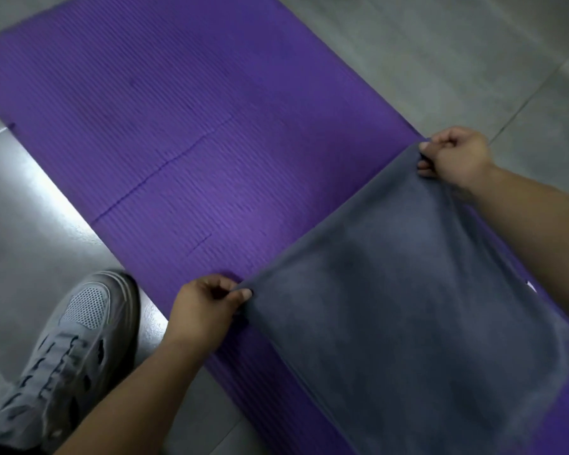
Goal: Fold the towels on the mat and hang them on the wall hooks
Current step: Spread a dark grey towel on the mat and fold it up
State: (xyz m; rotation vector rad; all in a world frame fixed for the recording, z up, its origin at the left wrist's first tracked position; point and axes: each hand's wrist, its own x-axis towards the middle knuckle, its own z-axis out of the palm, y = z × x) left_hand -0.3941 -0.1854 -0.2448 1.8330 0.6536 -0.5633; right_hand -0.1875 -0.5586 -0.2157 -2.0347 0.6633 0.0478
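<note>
Here: towel stretched between left hand, right hand, corners pinched.

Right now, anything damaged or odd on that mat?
Yes. The purple mat has a long jagged split running diagonally across its middle, and a shorter split closer to the grey towel. It looks torn or cut.

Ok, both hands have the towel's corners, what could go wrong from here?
The left hand and right hand pinch only the corners of the grey towel; a slip would skew the fold. The right hand sits at the edge of the purple mat, so that corner could land on the floor.
</note>
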